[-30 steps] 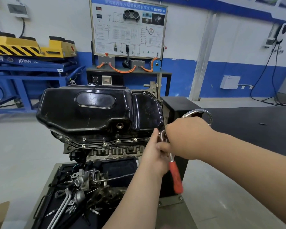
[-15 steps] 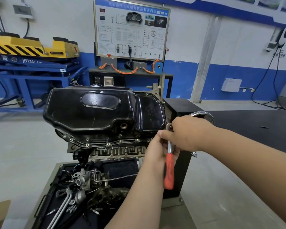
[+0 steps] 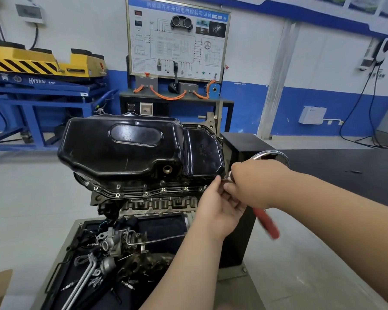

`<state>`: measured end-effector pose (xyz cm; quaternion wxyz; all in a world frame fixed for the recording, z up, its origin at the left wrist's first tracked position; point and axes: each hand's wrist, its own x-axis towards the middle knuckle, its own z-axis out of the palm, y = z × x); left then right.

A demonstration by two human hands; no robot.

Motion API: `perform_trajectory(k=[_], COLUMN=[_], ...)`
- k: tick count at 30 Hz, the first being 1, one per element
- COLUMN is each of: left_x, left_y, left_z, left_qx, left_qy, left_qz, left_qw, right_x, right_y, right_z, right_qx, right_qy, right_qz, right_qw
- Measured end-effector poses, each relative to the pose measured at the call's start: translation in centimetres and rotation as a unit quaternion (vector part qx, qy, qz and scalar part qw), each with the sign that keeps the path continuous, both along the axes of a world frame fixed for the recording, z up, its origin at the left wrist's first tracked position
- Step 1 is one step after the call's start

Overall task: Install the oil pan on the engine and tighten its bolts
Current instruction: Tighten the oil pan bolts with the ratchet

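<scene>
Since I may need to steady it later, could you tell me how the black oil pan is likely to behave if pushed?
The oil pan looks like pressed metal, so it is probably stiff, not floppy. Its glossy surface may feel slippery under a palm. With bolts along its lower edge, it likely would not shift much.
</scene>
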<state>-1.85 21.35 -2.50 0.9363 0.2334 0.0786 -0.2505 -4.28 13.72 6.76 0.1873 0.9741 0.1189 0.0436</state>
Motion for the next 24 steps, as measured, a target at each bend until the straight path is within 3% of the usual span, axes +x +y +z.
perform_trajectory(k=[5,10,13,17,24], left_x=[0.2,0.2,0.3,0.3,0.9], left_y=[-0.2,-0.7,-0.4,0.5,0.6], left_z=[0.0,-0.6,-0.7,-0.7,-1.0], left_qx=[0.007,0.031,0.014,-0.001,0.010], left_qy=[0.014,0.004,-0.013,-0.029,-0.040], left_qz=[0.008,0.020,0.019,-0.003,-0.017], left_qw=[1.000,0.999,1.000,1.000,0.999], right_x=[-0.4,-1.0,-0.7,-0.7,-0.6], right_y=[0.4,1.1,1.2,1.4,2.5], right_z=[-0.3,0.4,-0.1,-0.5,-0.3], right_qx=[-0.019,-0.115,-0.094,-0.034,-0.047], right_qy=[0.008,-0.011,-0.039,-0.020,0.002], right_qz=[0.002,0.074,0.098,0.021,0.000], right_qw=[1.000,0.991,0.990,0.999,0.999])
